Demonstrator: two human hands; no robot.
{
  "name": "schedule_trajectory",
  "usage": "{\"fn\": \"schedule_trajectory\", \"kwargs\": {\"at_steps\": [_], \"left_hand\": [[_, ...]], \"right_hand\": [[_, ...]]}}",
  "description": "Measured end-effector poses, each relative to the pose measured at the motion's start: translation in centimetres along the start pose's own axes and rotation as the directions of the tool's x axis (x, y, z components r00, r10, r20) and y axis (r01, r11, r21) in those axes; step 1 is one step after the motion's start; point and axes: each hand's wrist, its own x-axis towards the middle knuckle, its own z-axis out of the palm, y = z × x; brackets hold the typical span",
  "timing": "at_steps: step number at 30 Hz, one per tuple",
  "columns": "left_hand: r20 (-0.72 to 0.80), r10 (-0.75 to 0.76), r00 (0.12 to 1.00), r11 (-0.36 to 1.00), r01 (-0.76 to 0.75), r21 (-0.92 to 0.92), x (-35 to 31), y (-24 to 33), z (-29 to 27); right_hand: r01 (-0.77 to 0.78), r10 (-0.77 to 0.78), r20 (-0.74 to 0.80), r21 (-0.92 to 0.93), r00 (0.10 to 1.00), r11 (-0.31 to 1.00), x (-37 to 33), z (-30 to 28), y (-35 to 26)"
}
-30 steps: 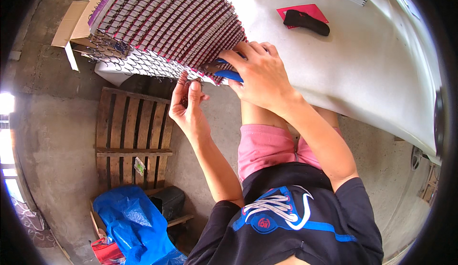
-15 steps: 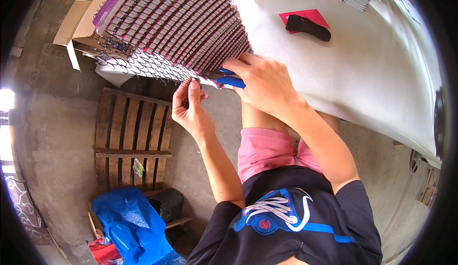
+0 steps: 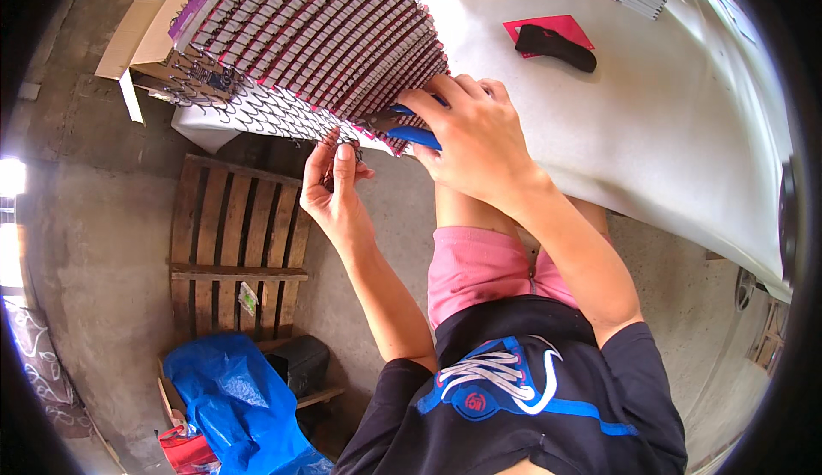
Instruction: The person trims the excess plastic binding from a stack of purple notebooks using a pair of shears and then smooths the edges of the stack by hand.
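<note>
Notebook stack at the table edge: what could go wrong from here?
1. The fanned stack of wire-bound notebooks overhangs the table edge; it could slide off.
2. Left hand pinches wire close to the blue-handled pliers in the right hand; fingers may get nipped.
3. Loose wire ends could snag skin.

A brown cardboard box (image 3: 141, 34) with open flaps stands at the far left corner of the white table (image 3: 668, 133). A small green-white label (image 3: 248, 297) lies on the wooden pallet (image 3: 231, 244).
</note>
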Motion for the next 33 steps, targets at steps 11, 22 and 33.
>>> {"fn": "schedule_trajectory", "kwargs": {"at_steps": [11,22,33], "left_hand": [[-0.023,0.018,1.000,1.000,-0.018,-0.003,0.2,-0.5,0.2],[-0.087,0.016,0.996,1.000,-0.015,0.008,-0.1,0.6,0.1],[0.039,0.017,0.999,0.999,-0.019,0.050,0.7,0.6,-0.6]], "right_hand": [[0.015,-0.018,0.058,0.038,0.998,0.999,0.4,0.1,-0.2],[-0.008,0.008,-0.002,0.043,1.000,0.999,0.2,-0.8,-0.2],[0.010,-0.010,0.003,0.048,1.000,0.999,0.7,0.1,-0.8]]}}
